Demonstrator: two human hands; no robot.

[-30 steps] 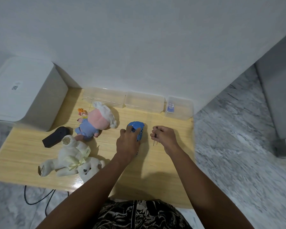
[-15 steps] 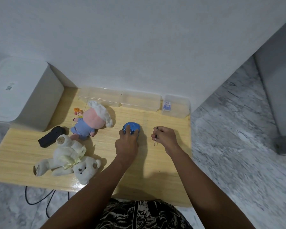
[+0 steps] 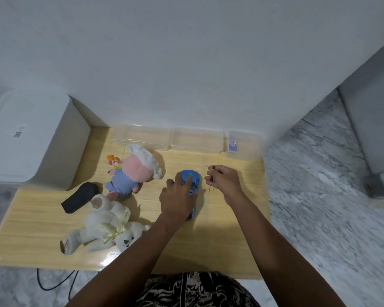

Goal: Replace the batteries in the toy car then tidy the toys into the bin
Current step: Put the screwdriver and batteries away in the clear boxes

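**Left hand over the blue car, right hand pinching a thin tool**

Nearest, at 6 o'clock, a patterned black-and-white garment (image 3: 193, 289) shows at the bottom edge, with both forearms reaching up over the wooden table (image 3: 27, 235). At about 8 o'clock a white teddy bear (image 3: 102, 227) lies sprawled on the tabletop, a pale yellow bow at its neck. Below the table's near edge a black cable (image 3: 53, 282) loops over the marble floor (image 3: 333, 207).

Toward the middle, the left hand (image 3: 177, 198) lies over the blue toy car (image 3: 192, 185), fingers spread and bent down round its body; the car rests on the table, and its far end shows beyond the fingertips. Just beside it at 3 o'clock, the right hand (image 3: 226, 182) has its fingers curled and pinches a thin dark tool (image 3: 211, 181), likely a small screwdriver, whose shaft points down at the table. Hand and car are close but apart.

At 9 o'clock of the car lies a black remote-like object (image 3: 80, 197), and past it a plush doll (image 3: 131, 171) in blue clothes with a pink head and white hair.

Farther off, clear plastic boxes (image 3: 197, 141) line the wall; the one at 1 o'clock holds a small blue item (image 3: 232, 145). At 10 o'clock stands a white lidded bin (image 3: 31, 138)
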